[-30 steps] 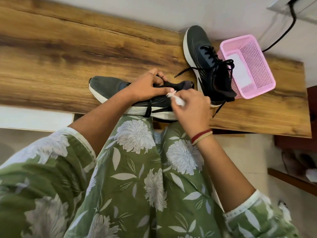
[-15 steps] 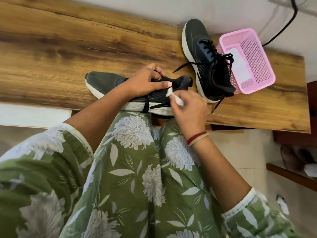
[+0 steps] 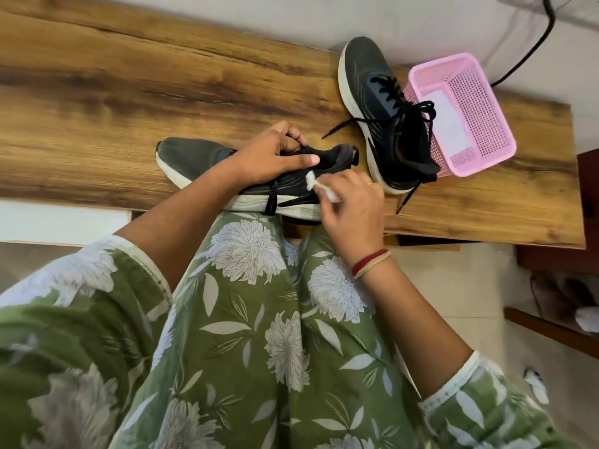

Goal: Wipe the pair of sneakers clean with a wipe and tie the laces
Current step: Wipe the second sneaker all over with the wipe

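A: What's the setting?

B: A wooden table (image 3: 129, 92) against a pale wall (image 3: 291, 14), seen from above. A person in a green floral dress (image 3: 259, 319) sits at its near edge.

A: Where are the shoes?

B: The near shoe (image 3: 194, 157) lies along the table's front edge, toe to the left and heel to the right. A black lace (image 3: 271, 202) hangs over its white sole. The far shoe (image 3: 372, 92) stands on its sole further back and to the right, toe toward the wall. Its laces (image 3: 389, 92) are loose, and the ends trail on the table.

A: And the left hand?

B: The left hand (image 3: 269, 157) grips the near shoe at its opening. The fingers are curled into it and the thumb is stretched along the collar.

A: The right hand?

B: The right hand (image 3: 353, 205) pinches a bunched white wipe (image 3: 312, 183) between thumb and fingertips. The wipe touches the near shoe's side close to the heel. Red and yellow threads (image 3: 371, 264) circle that wrist.

A: Anything else on the table?

B: A pink mesh basket (image 3: 486, 92) sits just right of the far shoe, touching it. A white sheet (image 3: 450, 124) lies inside; I cannot tell what it is.
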Available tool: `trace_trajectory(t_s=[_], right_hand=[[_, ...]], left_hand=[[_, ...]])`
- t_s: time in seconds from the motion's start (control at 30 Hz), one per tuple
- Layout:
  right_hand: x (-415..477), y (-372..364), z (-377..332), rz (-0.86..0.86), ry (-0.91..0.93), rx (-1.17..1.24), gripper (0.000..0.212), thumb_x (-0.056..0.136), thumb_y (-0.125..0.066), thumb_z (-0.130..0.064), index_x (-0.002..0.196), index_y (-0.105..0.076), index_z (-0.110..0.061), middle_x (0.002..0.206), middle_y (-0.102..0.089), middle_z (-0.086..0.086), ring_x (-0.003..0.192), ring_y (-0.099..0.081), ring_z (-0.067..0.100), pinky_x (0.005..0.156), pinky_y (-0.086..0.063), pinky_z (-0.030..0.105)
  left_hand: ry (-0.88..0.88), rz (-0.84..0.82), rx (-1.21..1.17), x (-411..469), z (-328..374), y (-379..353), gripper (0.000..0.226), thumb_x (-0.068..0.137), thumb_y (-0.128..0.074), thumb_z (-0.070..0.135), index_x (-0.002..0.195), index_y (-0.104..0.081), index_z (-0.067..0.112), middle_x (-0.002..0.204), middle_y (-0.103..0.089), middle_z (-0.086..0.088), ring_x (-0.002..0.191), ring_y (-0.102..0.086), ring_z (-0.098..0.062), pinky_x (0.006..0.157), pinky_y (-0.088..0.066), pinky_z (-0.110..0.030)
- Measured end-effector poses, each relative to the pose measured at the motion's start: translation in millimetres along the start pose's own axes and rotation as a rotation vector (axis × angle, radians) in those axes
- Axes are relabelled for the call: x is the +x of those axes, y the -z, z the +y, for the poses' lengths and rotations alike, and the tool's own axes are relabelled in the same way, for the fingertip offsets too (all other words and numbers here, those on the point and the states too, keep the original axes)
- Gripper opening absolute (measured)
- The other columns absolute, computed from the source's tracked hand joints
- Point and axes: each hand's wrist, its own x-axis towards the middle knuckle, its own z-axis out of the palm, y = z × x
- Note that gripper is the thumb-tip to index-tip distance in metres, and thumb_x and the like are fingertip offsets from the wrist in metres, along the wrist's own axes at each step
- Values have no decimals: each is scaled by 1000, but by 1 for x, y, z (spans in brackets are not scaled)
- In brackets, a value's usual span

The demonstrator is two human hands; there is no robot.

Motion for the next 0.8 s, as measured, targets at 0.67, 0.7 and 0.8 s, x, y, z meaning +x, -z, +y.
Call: trace_trajectory(t_s=[0.67,0.7,0.8], right_hand=[[3,4,-2,-282,291,-59,9,85,-61,-22,88,-69,-24,85,-61,-4,83,-52,21,71,-23,32],[4,5,0,-199,218,-4,9,85,-60,-22,88,-69,-23,86,-61,-4,83,-52,20,72,-27,33],[8,7,3,22,-53,113,9,85,-61,-22,87,-69,-19,86,-61,0,85,-54,21,75,-39,40]], left_hand=[[-38,35,-6,-1,-2,3,26,92,-57,27,87,-72,7,110,-52,1,103,-50,-5,96,-33,-15],[-32,42,-4,-1,-2,4,20,94,-57,24,88,-73,12,111,-51,1,105,-48,-4,97,-32,-14],[-11,49,0,-1,-3,6,14,94,-58,22,90,-71,22,112,-51,2,108,-45,-2,99,-29,-17]])
